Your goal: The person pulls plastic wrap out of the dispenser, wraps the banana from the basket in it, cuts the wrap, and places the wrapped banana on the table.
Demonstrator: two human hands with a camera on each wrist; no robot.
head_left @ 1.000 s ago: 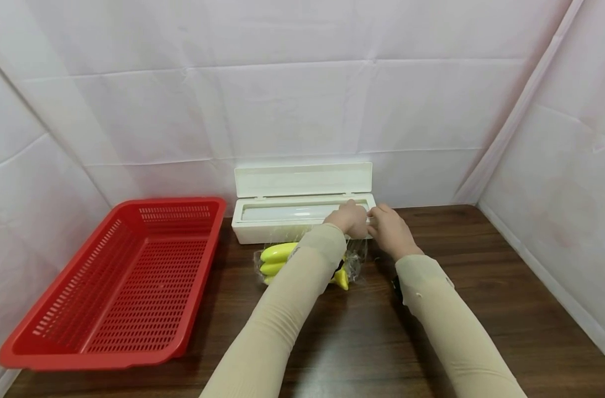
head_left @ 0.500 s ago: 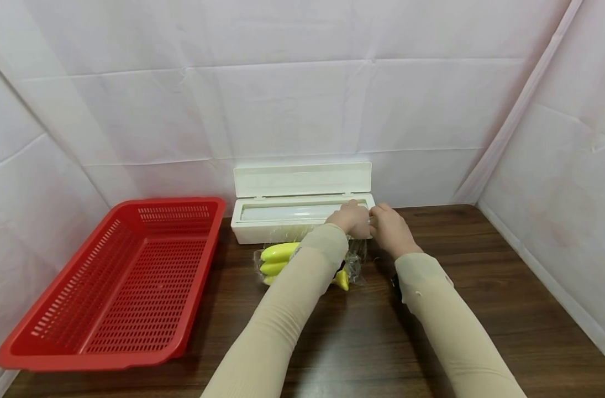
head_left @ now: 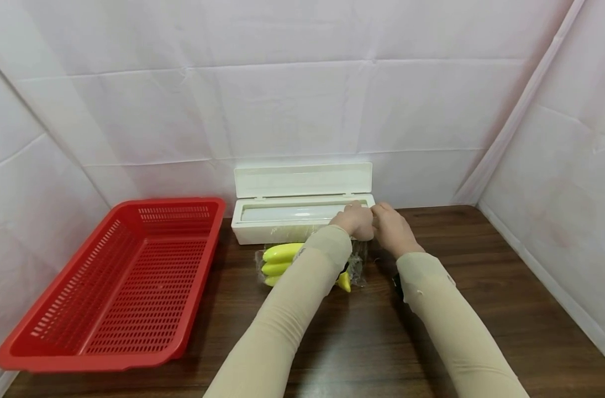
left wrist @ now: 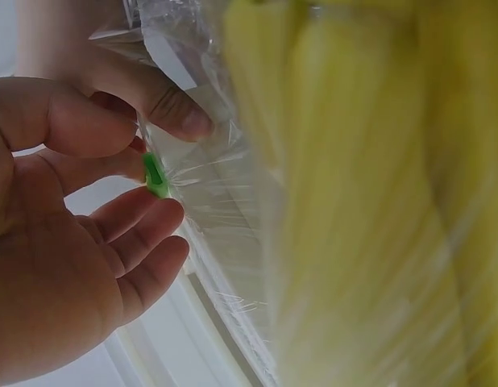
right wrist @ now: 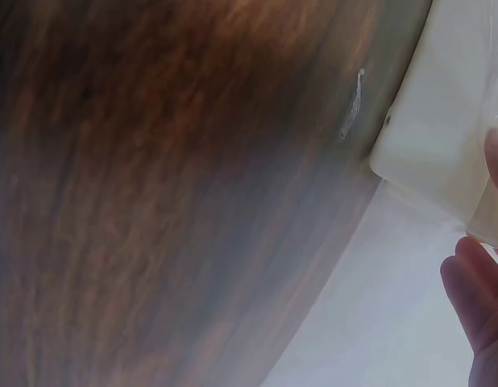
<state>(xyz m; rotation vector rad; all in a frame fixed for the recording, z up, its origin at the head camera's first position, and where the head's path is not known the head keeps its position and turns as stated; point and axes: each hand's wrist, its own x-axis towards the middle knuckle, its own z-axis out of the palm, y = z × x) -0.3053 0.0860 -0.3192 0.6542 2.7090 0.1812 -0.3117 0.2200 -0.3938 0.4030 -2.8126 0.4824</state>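
Observation:
A white cling film dispenser (head_left: 259, 233) stands with its lid up and a roll (head_left: 282, 213) inside. At its right end my left hand (head_left: 356, 220) pinches a small green slider cutter (left wrist: 155, 174) on the front edge, where film is stretched. My right hand (head_left: 394, 229) grips the dispenser's right end, thumb (left wrist: 172, 113) on the film-covered front and fingers (right wrist: 475, 282) behind. Yellow bananas (head_left: 284, 253), in clear film (head_left: 357, 271), lie before the dispenser, partly hidden by my left forearm. In the left wrist view the bananas (left wrist: 354, 201) look large and blurred.
A red perforated basket (head_left: 195, 293) stands on the left of the dark wooden table (head_left: 362, 342). White cloth walls (head_left: 292, 110) enclose the back and sides. The dispenser's raised lid (head_left: 304, 179) stands near the back cloth.
My left hand has shifted slightly right along the dispenser's front edge, closer to my right hand. The right hand stays at the dispenser's end, and the bananas have barely moved.

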